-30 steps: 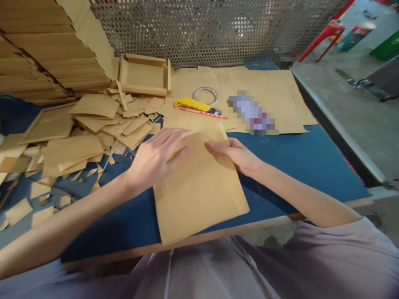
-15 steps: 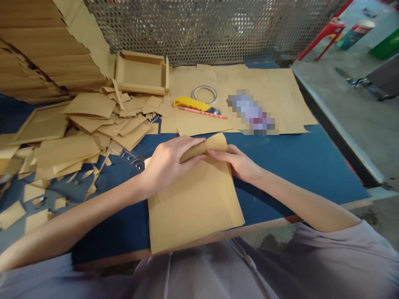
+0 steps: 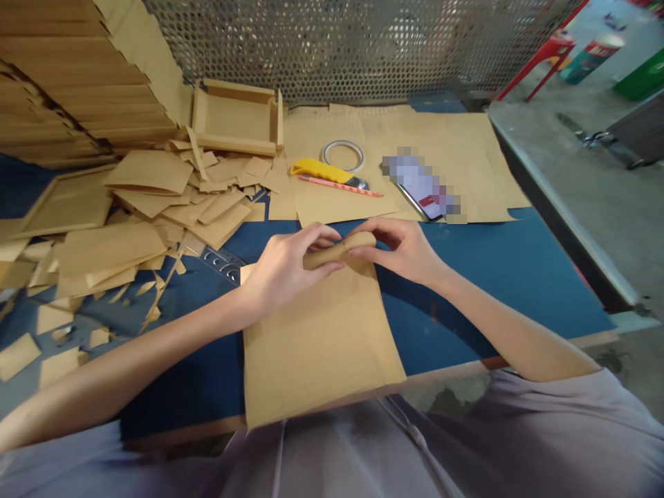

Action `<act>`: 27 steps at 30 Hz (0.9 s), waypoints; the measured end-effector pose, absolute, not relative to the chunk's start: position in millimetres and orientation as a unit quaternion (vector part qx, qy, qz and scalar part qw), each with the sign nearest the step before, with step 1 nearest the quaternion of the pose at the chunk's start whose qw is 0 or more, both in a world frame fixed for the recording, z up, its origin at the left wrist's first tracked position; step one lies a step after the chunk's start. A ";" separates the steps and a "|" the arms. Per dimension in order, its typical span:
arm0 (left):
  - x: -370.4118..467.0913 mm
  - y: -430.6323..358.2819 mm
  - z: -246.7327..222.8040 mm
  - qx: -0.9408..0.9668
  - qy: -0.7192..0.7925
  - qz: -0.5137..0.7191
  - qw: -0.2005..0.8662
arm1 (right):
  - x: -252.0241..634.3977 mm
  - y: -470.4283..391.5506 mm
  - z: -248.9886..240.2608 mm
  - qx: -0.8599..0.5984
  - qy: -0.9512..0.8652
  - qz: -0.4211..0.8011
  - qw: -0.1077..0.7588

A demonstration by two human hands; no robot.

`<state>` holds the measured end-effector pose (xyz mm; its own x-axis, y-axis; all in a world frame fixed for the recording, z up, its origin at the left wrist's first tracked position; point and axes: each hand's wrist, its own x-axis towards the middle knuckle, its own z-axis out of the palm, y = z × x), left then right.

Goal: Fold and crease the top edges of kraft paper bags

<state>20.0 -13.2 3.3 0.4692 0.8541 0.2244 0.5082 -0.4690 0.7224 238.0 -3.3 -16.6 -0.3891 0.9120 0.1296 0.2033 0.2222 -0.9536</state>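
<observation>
Together, left hand [image 3: 284,271] and right hand [image 3: 409,253], both grips narrow, hold one curled-edged brown paper [image 3: 321,346] near one yellow cutter [image 3: 319,170].

Perforated metal backs a blue worktable on a grey floor

A perforated metal panel [image 3: 337,52] stands along the far edge of the table [image 3: 492,277], bright glints showing through its round holes. The tabletop is blue, with a brownish strip [image 3: 440,374] along its near edge. A pale metal rail [image 3: 563,207] runs past the right side, a dark gap between. Beyond lies a grey, concrete-looking floor [image 3: 542,155]. At upper right are a red stool [image 3: 559,47], a teal container [image 3: 590,62] and a green bin [image 3: 643,75], with a dark grey wheeled unit [image 3: 640,128] nearer
</observation>
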 end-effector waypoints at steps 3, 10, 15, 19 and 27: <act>18.6 -9.8 5.9 0.798 0.427 0.300 0.300 | 237.1 -4.2 -15.5 -0.403 -0.621 0.569 0.356; 13.6 -4.2 8.2 0.847 0.396 0.298 0.194 | 233.8 -10.7 -14.6 -0.435 -0.558 0.623 0.335; 12.5 -6.2 2.1 0.899 0.352 0.253 0.059 | 232.5 -11.4 -17.0 -0.433 -0.539 0.608 0.389; 13.8 -7.9 5.4 0.871 0.393 0.247 0.158 | 232.6 -11.8 -17.5 -0.419 -0.566 0.589 0.396; 16.9 -5.5 19.2 0.803 0.427 0.253 0.331 | 232.8 -13.5 -14.8 -0.424 -0.552 0.616 0.369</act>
<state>16.9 -5.5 19.2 0.5080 0.8523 0.1243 0.5175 -0.4174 0.7470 232.8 -13.5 -14.8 -0.3684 0.9227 -0.1138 0.0133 -0.1172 -0.9930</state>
